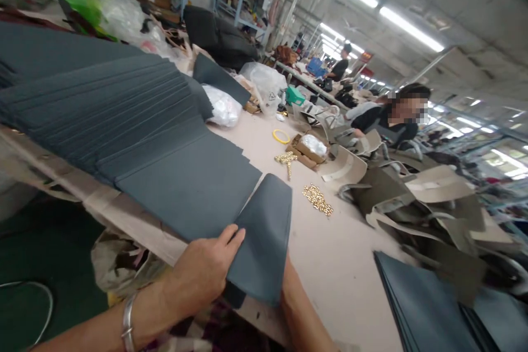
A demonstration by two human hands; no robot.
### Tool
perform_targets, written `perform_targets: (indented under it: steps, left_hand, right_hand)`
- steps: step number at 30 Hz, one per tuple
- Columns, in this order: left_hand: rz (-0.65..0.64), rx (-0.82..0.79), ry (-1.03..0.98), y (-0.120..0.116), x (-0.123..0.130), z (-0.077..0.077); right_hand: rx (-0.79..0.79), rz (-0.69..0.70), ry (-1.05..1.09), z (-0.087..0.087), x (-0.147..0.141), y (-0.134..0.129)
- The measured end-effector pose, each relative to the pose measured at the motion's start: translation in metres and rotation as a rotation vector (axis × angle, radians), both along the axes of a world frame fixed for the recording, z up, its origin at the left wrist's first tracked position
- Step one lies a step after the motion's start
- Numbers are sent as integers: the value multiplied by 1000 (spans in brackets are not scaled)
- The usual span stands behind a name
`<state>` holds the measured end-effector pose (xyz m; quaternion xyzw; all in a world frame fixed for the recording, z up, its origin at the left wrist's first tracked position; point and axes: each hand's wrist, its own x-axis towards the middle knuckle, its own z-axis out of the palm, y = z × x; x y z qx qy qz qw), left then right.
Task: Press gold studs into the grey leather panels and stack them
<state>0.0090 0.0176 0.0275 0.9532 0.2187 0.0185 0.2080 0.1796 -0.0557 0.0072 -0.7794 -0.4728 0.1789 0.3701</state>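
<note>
A dark blue-grey leather-like panel (264, 242) is raised and slightly curved at the front edge of the table. My left hand (212, 264) grips its left edge, with fingers lying over the front face. Behind the right edge of the panel is my right hand (287, 275); its fingers are hidden, so I cannot see how it holds the sheet. A long fanned stack of matching panels (181, 176) overlaps along the table to the left, its nearest sheet beside my left hand.
Small gold metal pieces lie in one pile (317, 199) and another cluster (286, 158) on the pale table (330, 264). Beyond are a yellow ring (281, 136) and a cardboard box (307, 151). Grey-brown bag parts (388, 198) and more dark panels (424, 302) occupy the right. A person (396, 118) sits opposite.
</note>
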Motion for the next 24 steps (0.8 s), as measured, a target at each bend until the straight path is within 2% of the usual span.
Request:
perform_targets:
  steps: [3, 8, 11, 17, 21, 24]
  left_hand:
    - [-47, 117, 123, -6, 11, -3]
    - [-73, 128, 117, -6, 12, -10]
    - [-66, 120, 118, -4, 10, -12]
    - [-66, 90, 159, -1, 4, -20]
    - [-70, 80, 151, -1, 1, -27]
    - [-74, 79, 200, 0, 2, -23]
  right_hand:
    - [-27, -20, -89, 2, 32, -17]
    - [-216, -312, -350, 11, 117, -40]
    - [-318, -381, -439, 10, 154, -39]
    - [-507, -395, -572, 6, 173, -18]
    - [-617, -393, -629, 14, 174, -12]
    - [-640, -376, -681, 22, 172, -5]
